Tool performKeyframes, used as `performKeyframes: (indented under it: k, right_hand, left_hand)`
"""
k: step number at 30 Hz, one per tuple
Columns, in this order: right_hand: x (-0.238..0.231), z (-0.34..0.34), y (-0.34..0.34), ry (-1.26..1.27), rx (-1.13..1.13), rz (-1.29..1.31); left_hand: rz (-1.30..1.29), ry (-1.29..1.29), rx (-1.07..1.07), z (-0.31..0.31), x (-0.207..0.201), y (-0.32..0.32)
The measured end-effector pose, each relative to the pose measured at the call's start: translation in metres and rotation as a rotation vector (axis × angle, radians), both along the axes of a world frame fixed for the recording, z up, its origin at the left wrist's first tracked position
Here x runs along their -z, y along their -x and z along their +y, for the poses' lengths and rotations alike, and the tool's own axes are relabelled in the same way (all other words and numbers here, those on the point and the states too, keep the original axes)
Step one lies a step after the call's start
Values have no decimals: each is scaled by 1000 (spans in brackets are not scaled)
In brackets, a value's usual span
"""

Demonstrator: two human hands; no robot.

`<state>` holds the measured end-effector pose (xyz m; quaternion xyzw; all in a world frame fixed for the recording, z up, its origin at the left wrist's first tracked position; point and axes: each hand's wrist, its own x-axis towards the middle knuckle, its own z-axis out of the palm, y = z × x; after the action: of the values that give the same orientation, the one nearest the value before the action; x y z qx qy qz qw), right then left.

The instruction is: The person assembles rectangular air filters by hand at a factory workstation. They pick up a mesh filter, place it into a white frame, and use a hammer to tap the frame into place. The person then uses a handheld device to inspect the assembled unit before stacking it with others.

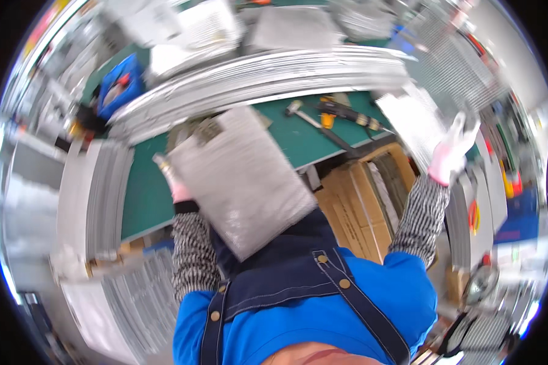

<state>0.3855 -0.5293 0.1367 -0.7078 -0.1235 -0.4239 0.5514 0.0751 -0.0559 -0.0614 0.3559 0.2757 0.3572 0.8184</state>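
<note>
My left hand (175, 179), in a white and pink glove, grips the left edge of a grey rectangular mesh sheet (243, 176). The sheet is tilted in front of my apron and hides most of those fingers. Out to the right, my right hand (453, 149) wears a similar glove, with its fingers stretched apart. They reach to the lower edge of a see-through mesh panel (456, 67); whether they touch it cannot be made out. Beside that hand lies a bright silvery sheet (411, 118).
Long silvery strips (262, 76) lie across the green bench (149, 182). A hammer (313, 121) and a yellow-black power drill (350, 114) rest before them. An open cardboard box (353, 201) stands below the bench edge. Grey panels (103, 198) stand at left, near a blue bin (120, 85).
</note>
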Motion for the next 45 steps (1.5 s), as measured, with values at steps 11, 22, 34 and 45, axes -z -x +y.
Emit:
performKeyframes:
  k: [11,22,34,45]
  right_hand:
    - [155,210,104,184,-1349,1066]
    - [167,206,92,363,-1267,993]
    - [165,209,97,340,-1564,1087]
    - [172,171,127,422,-1410,1101]
  left_hand:
    - [-466,313,234,6,-7,-23]
    - [-504,321,264,-4,-11,-21]
    - [-918,-165,319,33,-111,11]
    - [-170,-406,-20,-2,-106,28]
